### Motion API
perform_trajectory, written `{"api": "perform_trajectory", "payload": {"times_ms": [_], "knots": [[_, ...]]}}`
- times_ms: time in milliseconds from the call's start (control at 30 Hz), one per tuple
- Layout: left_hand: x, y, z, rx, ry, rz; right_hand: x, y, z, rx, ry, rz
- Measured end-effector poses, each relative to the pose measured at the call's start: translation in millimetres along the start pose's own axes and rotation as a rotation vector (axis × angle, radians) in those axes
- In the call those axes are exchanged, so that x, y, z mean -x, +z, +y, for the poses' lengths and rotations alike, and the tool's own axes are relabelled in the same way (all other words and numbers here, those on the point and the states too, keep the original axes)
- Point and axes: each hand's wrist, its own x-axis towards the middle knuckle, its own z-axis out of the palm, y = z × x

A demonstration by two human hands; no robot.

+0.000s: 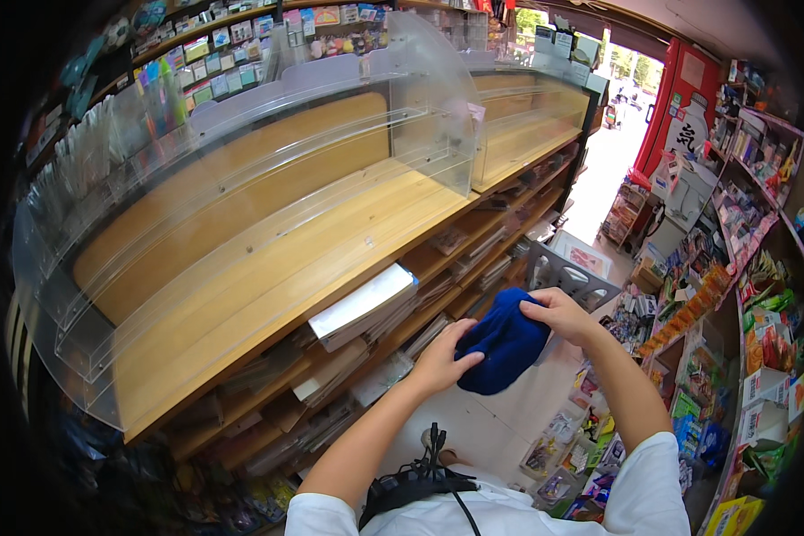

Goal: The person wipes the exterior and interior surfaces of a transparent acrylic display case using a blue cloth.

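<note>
A folded dark blue cloth (502, 345) hangs between my two hands, in front of my body and above the floor. My left hand (445, 358) pinches its left edge, thumb on the near face. At the upper right corner, my right hand (559, 315) grips it with the thumb on top. To the left stands a wooden display shelf (295, 268) with a bare top board. Clear acrylic panels (435, 100) rise around that board, one of them a curved upright divider.
Below the board, lower shelves hold stacked paper and booklets (362, 305). A grey plastic basket (569, 275) stands beyond my right hand. Packaged goods (770, 335) crowd the right-hand shelves, and small boxes (563, 455) sit on the floor. A red door panel (683, 100) flanks the bright doorway.
</note>
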Motion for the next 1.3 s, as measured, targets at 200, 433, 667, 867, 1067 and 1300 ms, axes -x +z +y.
{"api": "perform_trajectory", "payload": {"times_ms": [200,433,667,867,1067,1300], "knots": [[-19.0,-18.8,-16.7,0.221,-0.346,0.081,4.8,-10.3,-4.0,0.265,0.108,0.052],[-25.4,-34.0,-4.1,0.355,-0.417,-0.019,14.5,-29.1,25.3,0.591,0.096,0.11],[-29.9,-36.3,26.5,0.446,-0.422,-0.037,8.5,-28.0,46.6,0.282,0.113,0.345],[-0.1,-4.6,70.6,0.182,-0.295,-0.81,3.2,-15.9,69.6,-0.7,0.059,0.307],[12.7,-14.5,15.7,-0.017,-0.332,-0.088,4.5,4.3,44.5,-1.057,0.025,0.082],[22.9,-3.4,17.2,0.591,-0.432,-0.183,6.5,37.1,25.1,-0.914,-0.089,-0.007]]}}
